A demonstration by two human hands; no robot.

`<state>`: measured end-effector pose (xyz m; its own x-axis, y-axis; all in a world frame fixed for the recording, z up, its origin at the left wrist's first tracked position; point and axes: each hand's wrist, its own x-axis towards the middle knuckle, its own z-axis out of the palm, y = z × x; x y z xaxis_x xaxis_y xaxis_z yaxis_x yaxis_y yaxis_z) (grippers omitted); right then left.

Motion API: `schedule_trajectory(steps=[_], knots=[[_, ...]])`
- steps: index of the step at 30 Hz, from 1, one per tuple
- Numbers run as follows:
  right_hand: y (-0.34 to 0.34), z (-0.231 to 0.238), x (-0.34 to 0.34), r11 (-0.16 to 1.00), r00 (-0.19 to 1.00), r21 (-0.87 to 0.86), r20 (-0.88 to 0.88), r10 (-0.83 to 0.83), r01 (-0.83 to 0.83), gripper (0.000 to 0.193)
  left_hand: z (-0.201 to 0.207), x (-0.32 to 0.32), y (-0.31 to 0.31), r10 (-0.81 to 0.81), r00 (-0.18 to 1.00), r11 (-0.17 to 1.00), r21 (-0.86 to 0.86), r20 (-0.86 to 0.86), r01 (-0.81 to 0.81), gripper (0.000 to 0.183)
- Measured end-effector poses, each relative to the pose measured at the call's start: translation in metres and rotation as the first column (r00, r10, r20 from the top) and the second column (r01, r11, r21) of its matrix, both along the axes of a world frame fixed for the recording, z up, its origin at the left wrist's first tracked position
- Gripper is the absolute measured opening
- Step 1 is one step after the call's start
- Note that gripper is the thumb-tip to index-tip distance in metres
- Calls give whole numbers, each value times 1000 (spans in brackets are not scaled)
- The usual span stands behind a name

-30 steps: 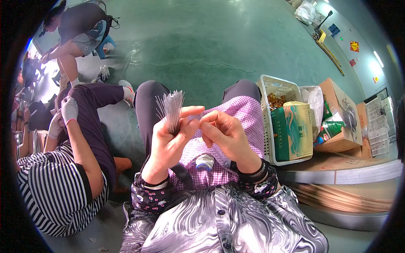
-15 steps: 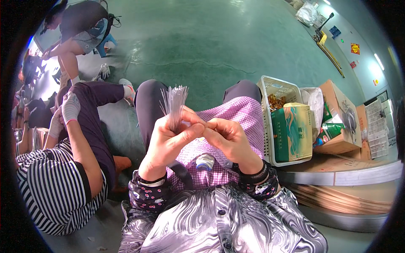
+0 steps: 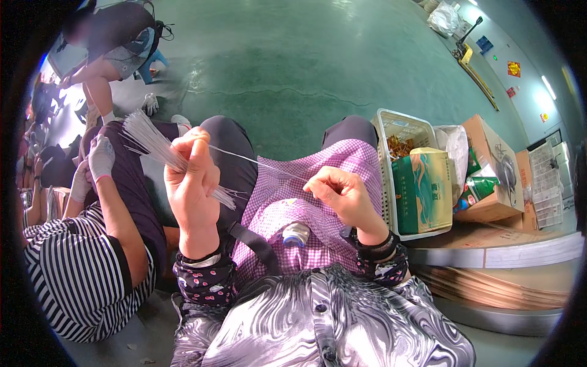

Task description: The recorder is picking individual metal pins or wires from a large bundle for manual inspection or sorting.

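Note:
My left hand (image 3: 194,192) is closed around a bundle of thin, whitish, wire-like strands (image 3: 147,136). The bundle fans out to the upper left, and its other ends poke out below the fist. Between my two hands runs a single thin strand (image 3: 257,162), its left end at the left thumb and forefinger. Over my lap, my right hand (image 3: 343,196) pinches the right end of that strand with curled fingers. A pink checked apron (image 3: 318,211) covers my thighs, with a small white-and-blue item (image 3: 296,233) lying on it, too unclear to name.
A white plastic basket (image 3: 386,177) by my right knee holds a green box (image 3: 422,192) and brownish-orange bits. Cardboard boxes (image 3: 492,171) and flat cardboard (image 3: 501,287) lie farther right. On my left sits a co-worker in stripes (image 3: 85,275) with gloved hands.
My hands have moved apart from touching. The left went left and tilted the bundle over to the upper left; the right shifted slightly right. One strand now spans the gap.

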<state>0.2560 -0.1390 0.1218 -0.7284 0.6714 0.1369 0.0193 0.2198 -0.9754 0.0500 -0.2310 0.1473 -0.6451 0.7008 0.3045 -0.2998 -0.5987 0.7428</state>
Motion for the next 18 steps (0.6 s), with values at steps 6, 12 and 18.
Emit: schedule_trajectory(steps=[6, 12, 18], knots=[[11, -11, 6, 987, 992, -131, -75, -99, 89, 15, 4, 1, -1, 154, 987, 985, 88, -39, -150, 12], [-2, 3, 0, 939, 991, -333, -122, 51, -90, 31, 9, 24, 2, 304, 340, 947, 243, -890, -209, 11], [-2, -8, -13, 851, 972, -503, -231, 37, -152, 28, -4, 62, -4, -36, 167, 989, -11, -985, 149, 23]])
